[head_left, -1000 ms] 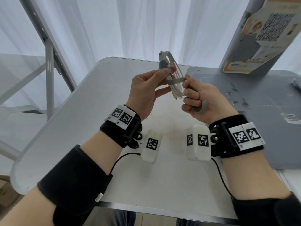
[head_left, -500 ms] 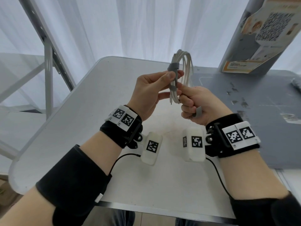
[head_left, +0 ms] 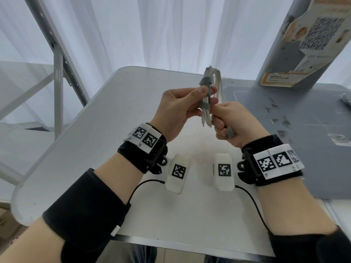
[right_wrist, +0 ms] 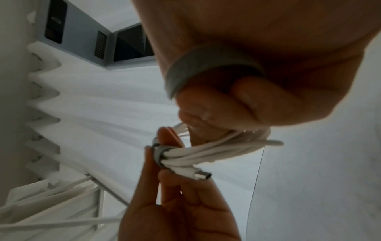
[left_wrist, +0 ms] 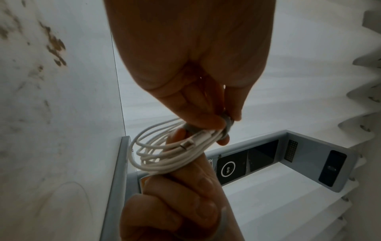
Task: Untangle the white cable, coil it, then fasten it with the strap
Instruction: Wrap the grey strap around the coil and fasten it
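The white cable [head_left: 215, 86] is a narrow upright coil held above the table. A grey strap [head_left: 206, 81] is wound round its strands. My left hand [head_left: 209, 95] pinches the bundle between thumb and fingers where the strap crosses it. My right hand [head_left: 214, 111] is curled round the strap's loose end, and the tail [head_left: 229, 132] sticks out below its fingers. In the left wrist view the coil [left_wrist: 163, 153] fans out under the strap [left_wrist: 227, 125]. The right wrist view shows the strap [right_wrist: 206, 65] in the palm, its wrap [right_wrist: 157, 154] and a USB-C plug [right_wrist: 203, 175].
A white table [head_left: 95, 141] lies below the hands, with a grey mat [head_left: 296, 133] on its right half. A grey pillar with a poster [head_left: 307, 40] stands at the back right. Behind the table's left edge there is a metal frame [head_left: 58, 76] and white curtains.
The coil has turned from face-on to edge-on. My right hand has moved in against the left, and the strap now lies along and round the bundle instead of stretching sideways.
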Demonstrator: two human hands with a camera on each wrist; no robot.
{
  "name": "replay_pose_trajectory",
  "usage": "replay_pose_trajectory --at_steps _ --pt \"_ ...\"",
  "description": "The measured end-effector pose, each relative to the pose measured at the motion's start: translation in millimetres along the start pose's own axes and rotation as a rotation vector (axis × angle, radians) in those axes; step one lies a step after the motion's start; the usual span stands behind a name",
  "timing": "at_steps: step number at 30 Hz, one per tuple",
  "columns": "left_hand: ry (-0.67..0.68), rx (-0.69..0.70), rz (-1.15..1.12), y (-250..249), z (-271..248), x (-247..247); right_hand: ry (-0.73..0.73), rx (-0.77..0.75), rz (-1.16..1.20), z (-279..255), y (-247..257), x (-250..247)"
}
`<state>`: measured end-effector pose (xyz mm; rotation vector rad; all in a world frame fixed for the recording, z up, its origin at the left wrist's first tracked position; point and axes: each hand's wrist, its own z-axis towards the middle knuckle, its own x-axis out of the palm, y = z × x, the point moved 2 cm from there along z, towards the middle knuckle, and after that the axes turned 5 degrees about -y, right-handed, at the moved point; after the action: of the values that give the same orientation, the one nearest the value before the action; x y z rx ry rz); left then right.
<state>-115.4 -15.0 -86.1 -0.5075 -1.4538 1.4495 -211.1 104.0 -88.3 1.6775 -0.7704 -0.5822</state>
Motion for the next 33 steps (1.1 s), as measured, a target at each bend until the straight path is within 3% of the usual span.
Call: replay_pose_trajectory --at_steps 4,10,15,19,22,26,30,33 --pt "-0.104 -0.023 -0.02 0.3 1.2 -1.8 -0.027 -0.019 0.018 1.3 0.7 -1.1" --pt "-0.251 -0.042 -0.092 0.6 5.2 -8.6 -0.18 -0.152 -0.048 1.5 6.9 -3.9" --pt "-0.407 -0.041 -0.164 0.7 7.4 -15.3 -0.475 -0.159 0.225 -0.1 13.0 -14.0" --pt "-0.512 -0.051 -0.229 0.0 9.0 -21.0 -0.559 -0.177 0.309 3.6 11.2 -19.4" --pt "-0.519 -0.06 -0.211 1.6 9.1 -21.1 -0.535 -0.167 0.298 3.8 10.1 -17.1" --pt "-0.49 -0.075 -0.197 2.9 8.8 -18.1 -0.339 -0.156 0.254 1.7 10.9 -9.0" --pt "-0.491 -0.091 -0.177 5.3 9.5 -17.0 -0.156 -0.176 0.074 2.8 6.4 1.1" --pt "-0.475 -0.103 -0.183 6.3 9.4 -15.0 -0.111 -0.228 -0.057 5.0 2.7 7.7"
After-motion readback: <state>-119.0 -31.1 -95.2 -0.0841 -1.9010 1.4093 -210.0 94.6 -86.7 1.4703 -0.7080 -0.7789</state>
